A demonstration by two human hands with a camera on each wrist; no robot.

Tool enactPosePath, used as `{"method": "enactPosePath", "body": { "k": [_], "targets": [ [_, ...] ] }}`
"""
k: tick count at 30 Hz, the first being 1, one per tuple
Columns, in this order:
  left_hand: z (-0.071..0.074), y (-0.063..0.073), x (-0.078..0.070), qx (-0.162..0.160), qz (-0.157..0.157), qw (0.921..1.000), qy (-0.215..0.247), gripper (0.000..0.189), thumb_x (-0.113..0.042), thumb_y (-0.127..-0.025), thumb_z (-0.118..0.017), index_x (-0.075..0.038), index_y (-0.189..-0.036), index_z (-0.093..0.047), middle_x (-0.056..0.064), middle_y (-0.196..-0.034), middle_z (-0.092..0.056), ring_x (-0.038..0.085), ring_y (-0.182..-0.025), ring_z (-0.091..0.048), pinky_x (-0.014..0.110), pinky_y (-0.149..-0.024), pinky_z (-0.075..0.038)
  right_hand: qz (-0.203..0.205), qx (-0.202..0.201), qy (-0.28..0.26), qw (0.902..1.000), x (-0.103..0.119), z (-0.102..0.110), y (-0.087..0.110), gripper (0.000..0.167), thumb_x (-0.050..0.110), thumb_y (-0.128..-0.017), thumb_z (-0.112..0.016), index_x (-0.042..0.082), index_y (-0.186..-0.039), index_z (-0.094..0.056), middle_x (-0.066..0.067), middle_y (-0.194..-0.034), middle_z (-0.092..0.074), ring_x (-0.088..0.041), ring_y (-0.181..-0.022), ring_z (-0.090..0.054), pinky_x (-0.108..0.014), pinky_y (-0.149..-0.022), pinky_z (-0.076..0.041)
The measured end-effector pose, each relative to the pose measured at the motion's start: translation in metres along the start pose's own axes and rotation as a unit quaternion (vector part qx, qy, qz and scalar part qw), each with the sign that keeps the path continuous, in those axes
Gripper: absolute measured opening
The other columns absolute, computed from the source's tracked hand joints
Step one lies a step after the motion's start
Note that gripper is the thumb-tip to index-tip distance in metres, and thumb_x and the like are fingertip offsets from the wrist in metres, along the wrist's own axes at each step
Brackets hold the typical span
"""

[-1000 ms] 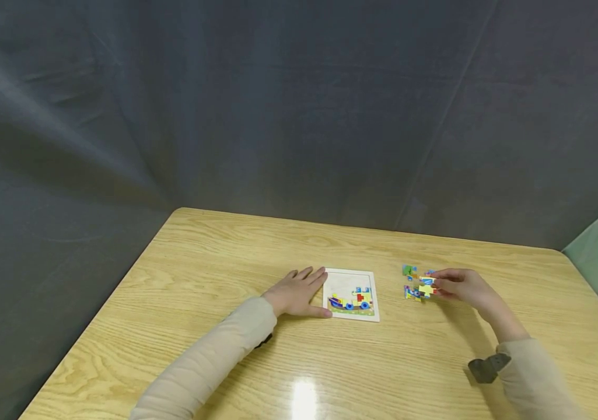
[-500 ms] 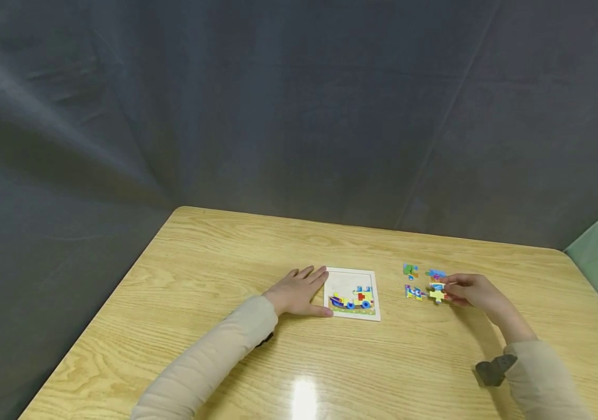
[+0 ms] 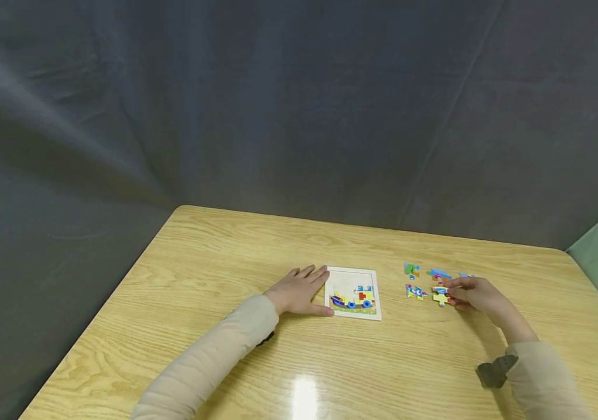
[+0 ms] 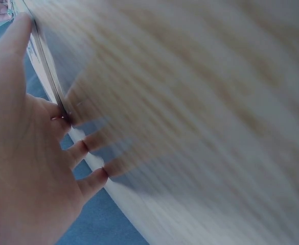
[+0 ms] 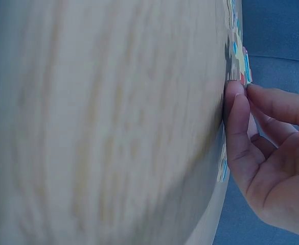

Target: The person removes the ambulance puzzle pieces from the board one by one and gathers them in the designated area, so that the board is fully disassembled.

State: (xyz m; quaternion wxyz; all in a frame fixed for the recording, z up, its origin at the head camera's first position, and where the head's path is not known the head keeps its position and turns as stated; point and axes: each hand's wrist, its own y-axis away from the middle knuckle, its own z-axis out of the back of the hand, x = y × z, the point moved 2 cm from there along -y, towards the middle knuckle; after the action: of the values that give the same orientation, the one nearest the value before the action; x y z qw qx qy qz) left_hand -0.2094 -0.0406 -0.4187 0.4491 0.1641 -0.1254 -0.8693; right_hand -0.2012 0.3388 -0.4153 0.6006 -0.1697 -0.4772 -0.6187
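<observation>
A white-rimmed puzzle tray [image 3: 378, 303] lies on the table, its lower part filled with pieces that show a colourful vehicle. Along its left edge rests my left hand [image 3: 299, 293], fingers spread, thumb at the lower corner; the left wrist view shows the same hand [image 4: 34, 148] from the palm side. My right hand [image 3: 479, 296] pinches a yellow puzzle piece [image 3: 441, 298] with a red edge between thumb and fingers, low over the table. In the right wrist view the fingertips of this hand [image 5: 272, 143] close on the piece's edge.
Loose puzzle pieces lie around the right hand: a green one [image 3: 411, 270], a blue and orange one [image 3: 439, 274], a blue and yellow one [image 3: 415, 292]. Another blue piece [image 3: 467, 275] shows partly behind the hand. A dark curtain [image 3: 299, 116] hangs behind the wooden table [image 3: 214, 262].
The right hand has moved a little to the right with the yellow puzzle piece, uncovering the loose pieces around it. The left hand has stayed on the tray's edge.
</observation>
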Motion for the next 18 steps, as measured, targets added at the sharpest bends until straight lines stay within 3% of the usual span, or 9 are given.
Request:
{"method": "enactPosePath", "body": {
  "k": [18],
  "targets": [
    [-0.0018, -0.0012, 0.0007, 0.003, 0.001, 1.0, -0.005, 0.091, -0.072, -0.088, -0.039, -0.022, -0.156, -0.005, -0.008, -0.163, 0.002, 0.019, -0.152, -0.004, 0.045, -0.123, -0.011, -0.008, 0.004, 0.011, 0.9999, 0.0021, 0.0046, 0.0042, 0.034, 0.007, -0.098, -0.048, -0.019, -0.12, -0.052, 0.011, -0.084, -0.065, 0.001, -0.072, -0.06, -0.019, -0.068, -0.055]
  ]
}}
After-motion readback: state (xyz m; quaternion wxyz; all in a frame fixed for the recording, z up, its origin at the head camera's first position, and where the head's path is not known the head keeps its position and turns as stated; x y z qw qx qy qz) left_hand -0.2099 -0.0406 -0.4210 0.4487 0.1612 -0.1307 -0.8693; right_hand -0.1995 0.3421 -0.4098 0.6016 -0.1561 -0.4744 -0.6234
